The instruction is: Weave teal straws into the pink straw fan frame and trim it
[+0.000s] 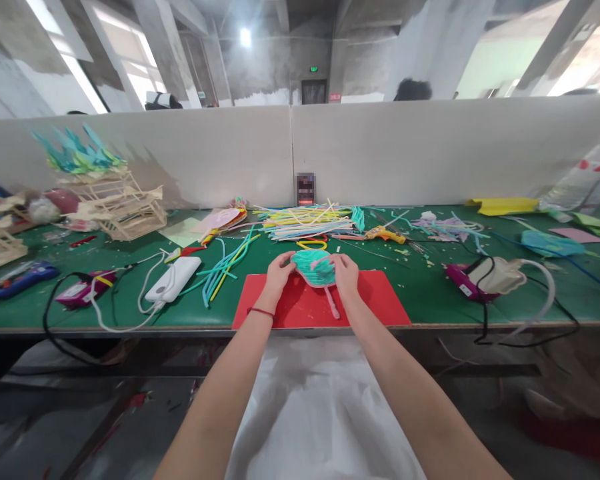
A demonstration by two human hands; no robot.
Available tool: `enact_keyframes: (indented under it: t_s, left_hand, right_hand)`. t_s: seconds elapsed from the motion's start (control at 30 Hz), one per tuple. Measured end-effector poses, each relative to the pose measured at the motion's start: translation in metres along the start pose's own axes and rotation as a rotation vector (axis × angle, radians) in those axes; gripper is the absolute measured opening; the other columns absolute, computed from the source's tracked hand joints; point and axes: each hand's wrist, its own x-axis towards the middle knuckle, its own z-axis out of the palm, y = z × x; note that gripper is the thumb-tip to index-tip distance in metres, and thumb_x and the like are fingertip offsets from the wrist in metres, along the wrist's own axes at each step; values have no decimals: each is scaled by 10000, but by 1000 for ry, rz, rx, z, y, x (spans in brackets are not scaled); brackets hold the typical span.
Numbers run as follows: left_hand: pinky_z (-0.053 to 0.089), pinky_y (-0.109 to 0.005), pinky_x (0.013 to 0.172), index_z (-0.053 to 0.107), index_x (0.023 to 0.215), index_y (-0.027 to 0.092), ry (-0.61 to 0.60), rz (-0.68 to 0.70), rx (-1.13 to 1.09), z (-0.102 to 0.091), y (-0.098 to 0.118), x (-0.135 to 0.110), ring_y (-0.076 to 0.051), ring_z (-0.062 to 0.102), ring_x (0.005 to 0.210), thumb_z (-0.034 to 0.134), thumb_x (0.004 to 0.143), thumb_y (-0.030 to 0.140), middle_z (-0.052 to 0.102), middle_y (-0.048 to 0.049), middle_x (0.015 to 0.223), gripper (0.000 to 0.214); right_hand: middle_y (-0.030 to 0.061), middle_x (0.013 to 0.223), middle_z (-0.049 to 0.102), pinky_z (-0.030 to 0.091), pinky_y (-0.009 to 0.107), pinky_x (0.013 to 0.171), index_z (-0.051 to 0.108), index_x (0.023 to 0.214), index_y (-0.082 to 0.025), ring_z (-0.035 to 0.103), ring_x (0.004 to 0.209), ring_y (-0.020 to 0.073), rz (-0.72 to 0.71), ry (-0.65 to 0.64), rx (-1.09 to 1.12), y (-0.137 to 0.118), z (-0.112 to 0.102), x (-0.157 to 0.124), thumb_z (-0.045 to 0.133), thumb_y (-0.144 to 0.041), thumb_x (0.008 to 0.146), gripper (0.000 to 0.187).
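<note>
Holding a round teal fan-shaped piece of coiled craft stems (314, 268) with pink handle, left hand (280, 270) and right hand (345, 272) fingers gripping its edges, above red sheet (375, 300) on near green surface (420, 280).

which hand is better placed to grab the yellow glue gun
Right, probably. The right hand grips the teal fan piece on the side nearer the yellow glue gun; the left hand would have to cross over the piece.

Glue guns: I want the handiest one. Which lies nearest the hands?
The yellow glue gun, just beyond the right hand gripping the teal fan. The left purple gun and right purple gun lie farther off.
</note>
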Motion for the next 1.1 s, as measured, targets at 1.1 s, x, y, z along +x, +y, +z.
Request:
enact_keyframes:
  t_s: [1.1]
  left_hand:
    - [476,-338,832,662,730,190,79,253,655,5,1,-7,-192,623,842,511,717,63,694,-45,839,198]
  right_hand:
    - [9,621,637,390,275,644,545,548,-220,555,639,174,-62,-197,-204,1,-1,-3,485,-397,758,282]
